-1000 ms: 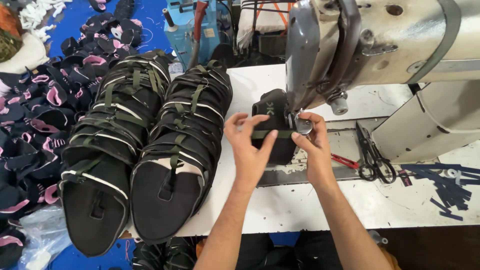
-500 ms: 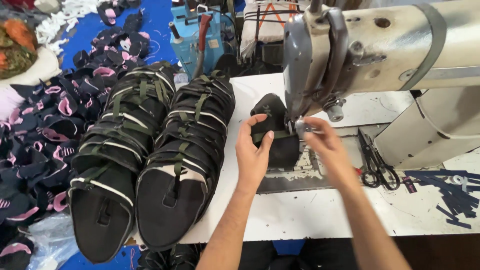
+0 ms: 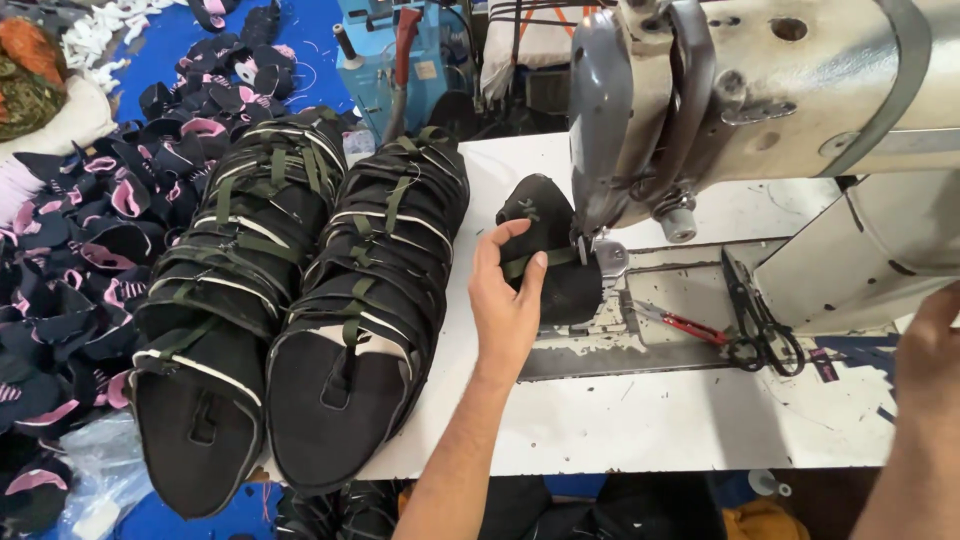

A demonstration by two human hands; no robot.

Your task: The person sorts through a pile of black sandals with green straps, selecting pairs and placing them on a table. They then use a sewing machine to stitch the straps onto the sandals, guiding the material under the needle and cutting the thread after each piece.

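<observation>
A black shoe upper piece (image 3: pixel 550 250) with an olive green strap lies under the presser foot (image 3: pixel 607 256) of a white industrial sewing machine (image 3: pixel 780 90). My left hand (image 3: pixel 508 300) rests on the piece's left side, fingers pinching the strap. My right hand (image 3: pixel 930 345) has pulled away to the far right edge, near the machine's base; only part of it shows and it appears to hold nothing.
Two long stacks of black uppers (image 3: pixel 290 300) with green straps lie on the white table (image 3: pixel 640 420) to the left. Black scissors (image 3: pixel 760 320) and red-handled snips (image 3: pixel 685 325) lie right of the needle. Black and pink pieces (image 3: pixel 80 250) cover the blue floor.
My right hand has left the piece at the needle and swung out to the far right. My left hand stays on the piece. The view has shifted slightly left.
</observation>
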